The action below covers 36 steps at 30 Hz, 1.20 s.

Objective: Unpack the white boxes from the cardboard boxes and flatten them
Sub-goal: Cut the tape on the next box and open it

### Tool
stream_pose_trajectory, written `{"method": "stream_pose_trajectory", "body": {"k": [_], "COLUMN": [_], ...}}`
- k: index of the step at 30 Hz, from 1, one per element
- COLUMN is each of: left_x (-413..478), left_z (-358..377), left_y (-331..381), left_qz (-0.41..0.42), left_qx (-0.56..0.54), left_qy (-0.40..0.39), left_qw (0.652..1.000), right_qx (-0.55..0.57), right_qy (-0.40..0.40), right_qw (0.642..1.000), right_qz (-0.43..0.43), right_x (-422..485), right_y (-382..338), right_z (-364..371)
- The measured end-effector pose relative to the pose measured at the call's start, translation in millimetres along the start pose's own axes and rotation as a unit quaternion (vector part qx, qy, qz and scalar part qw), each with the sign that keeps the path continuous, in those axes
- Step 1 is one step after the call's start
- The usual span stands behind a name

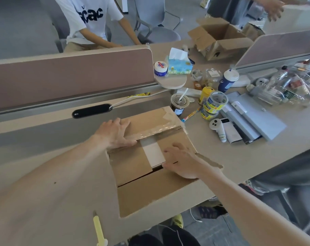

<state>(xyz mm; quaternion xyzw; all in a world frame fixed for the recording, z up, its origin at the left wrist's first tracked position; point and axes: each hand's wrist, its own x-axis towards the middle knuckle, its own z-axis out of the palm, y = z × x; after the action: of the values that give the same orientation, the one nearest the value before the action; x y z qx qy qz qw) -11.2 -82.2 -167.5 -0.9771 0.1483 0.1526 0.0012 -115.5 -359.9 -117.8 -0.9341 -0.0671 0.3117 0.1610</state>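
The cardboard box (pixel 132 166) sits in the middle of the frame on the tabletop (pixel 239 157), close to the near edge, with its top flaps partly open. Through the gap between the flaps a white box (pixel 153 153) shows, lying inside. Clear tape still clings, crumpled, along the far flap.

The left hand (pixel 115 134) lies flat on that far flap, fingers spread and straight, its thumb at the flap's inner edge. The right hand (pixel 182 162) rests on the right-side flap, fingers stretched out and loosely together, the tips reaching the flap's edge just beside the white box. Neither hand grips anything.

Behind the box, a drink cup (pixel 180 102) with a straw stands near its far corner, and a stack of yellow tape rolls (pixel 214 103) stands to the right of that. A white controller (pixel 217 126) lies nearby, next to some grey flat cases. A black oval device (pixel 92 110) lies to the upper left of the box, below the desk divider (pixel 70 77).

In the upper right, a second cardboard box (pixel 220 38) stands open on the tabletop. In the upper left, beyond the divider, sits a person in a white T-shirt (pixel 90 16).
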Motion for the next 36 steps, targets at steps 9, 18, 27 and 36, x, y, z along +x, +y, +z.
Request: {"method": "stream_pose_trajectory", "body": {"k": [9,18,27,36], "left_x": [16,45,31,-6], "left_z": [-80,-55,12,24], "left_y": [-28,-31,18,65], "left_qz": [0.063,-0.114,-0.102,-0.082], "left_qx": [-0.129,0.027,-0.068,-0.115], "left_qy": [0.024,0.141,-0.023,-0.003], "left_qw": [0.989,0.983,0.992,0.990], "right_qx": [-0.071,-0.086,-0.098,-0.151], "right_qy": [0.115,0.107,0.117,0.176], "right_qw": [0.991,0.990,0.988,0.973], "right_qz": [0.019,0.022,0.004,-0.016], "right_x": [43,58,70,71], "right_y": [14,10,12,4], "right_z": [40,37,31,26]}}
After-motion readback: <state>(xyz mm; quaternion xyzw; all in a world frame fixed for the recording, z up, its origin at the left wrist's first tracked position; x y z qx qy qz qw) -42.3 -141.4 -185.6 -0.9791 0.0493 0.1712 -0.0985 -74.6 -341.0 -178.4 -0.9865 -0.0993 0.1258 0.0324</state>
